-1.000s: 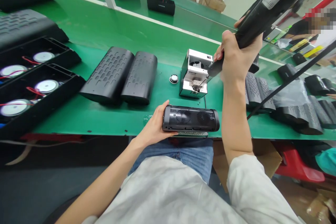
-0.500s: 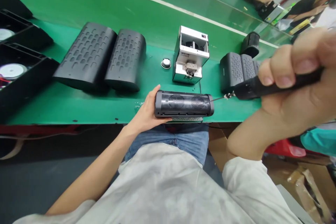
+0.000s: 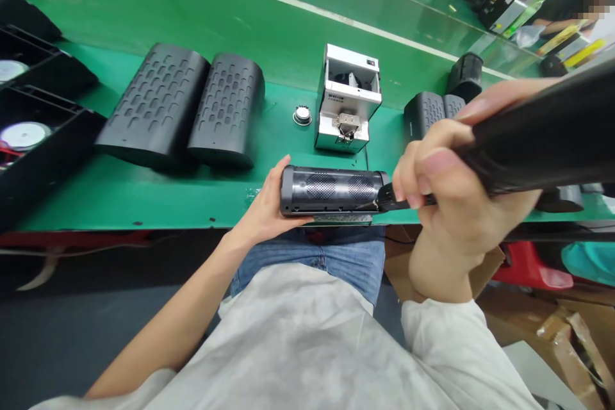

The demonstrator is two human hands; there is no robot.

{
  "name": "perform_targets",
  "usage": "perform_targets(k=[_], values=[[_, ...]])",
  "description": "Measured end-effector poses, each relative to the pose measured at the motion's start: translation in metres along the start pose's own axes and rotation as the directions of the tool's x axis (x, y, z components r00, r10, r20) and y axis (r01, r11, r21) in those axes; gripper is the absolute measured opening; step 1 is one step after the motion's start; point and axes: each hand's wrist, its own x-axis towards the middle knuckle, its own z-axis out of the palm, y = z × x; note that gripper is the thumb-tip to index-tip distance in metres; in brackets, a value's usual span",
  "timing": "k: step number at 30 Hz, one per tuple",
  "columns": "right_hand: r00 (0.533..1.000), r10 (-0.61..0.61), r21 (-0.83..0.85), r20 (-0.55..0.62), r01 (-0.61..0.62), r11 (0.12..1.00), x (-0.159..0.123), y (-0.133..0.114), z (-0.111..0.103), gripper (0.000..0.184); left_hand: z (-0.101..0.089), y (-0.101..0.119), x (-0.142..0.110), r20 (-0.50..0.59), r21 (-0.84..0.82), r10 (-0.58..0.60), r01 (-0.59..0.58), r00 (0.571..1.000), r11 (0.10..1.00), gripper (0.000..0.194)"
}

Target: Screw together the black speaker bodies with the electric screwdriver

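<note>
Our left grip clamps the speaker; our right grip clamps the electric screwdriver; if the bit slips, we scratch the speaker.

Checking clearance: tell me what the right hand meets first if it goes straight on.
The right hand would meet the end of the black speaker body in the left hand; its screwdriver tip looks already there, though depth is unclear.

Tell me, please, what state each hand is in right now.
Left hand: closed, holding a black cylindrical speaker body.
Right hand: closed, gripping an electric screwdriver.
</note>
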Motion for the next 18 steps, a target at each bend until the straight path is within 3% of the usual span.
perform_targets(k=[2, 4, 11, 15, 18], values=[[0.995, -0.003, 0.092, 0.102, -0.007, 0.996, -0.003, 0.016, -0.002, 0.024, 0.000, -0.002, -0.002, 0.008, 0.018, 0.020, -0.020, 1.000, 1.000, 0.145], [0.992, -0.007, 0.161, 0.122, -0.013, 0.987, -0.005, 0.028, -0.006, 0.026, -0.001, 0.002, -0.003, 0.018, 0.033, 0.036, -0.036, 0.999, 0.999, 0.144], [0.999, 0.038, 0.169, 0.016, -0.041, 0.985, -0.021, 0.029, -0.015, 0.039, -0.013, 0.021, -0.002, 0.064, 0.060, 0.035, -0.039, 0.997, 0.997, 0.140], [0.996, 0.034, 0.081, -0.085, -0.027, 0.996, -0.026, 0.033, -0.011, 0.039, -0.009, 0.014, -0.003, 0.056, 0.061, 0.042, -0.046, 0.998, 0.997, 0.141], [0.998, -0.024, 0.066, -0.060, 0.028, 0.997, -0.022, 0.038, -0.008, 0.036, -0.003, 0.005, -0.003, 0.027, 0.053, 0.050, -0.051, 0.998, 0.997, 0.144]])
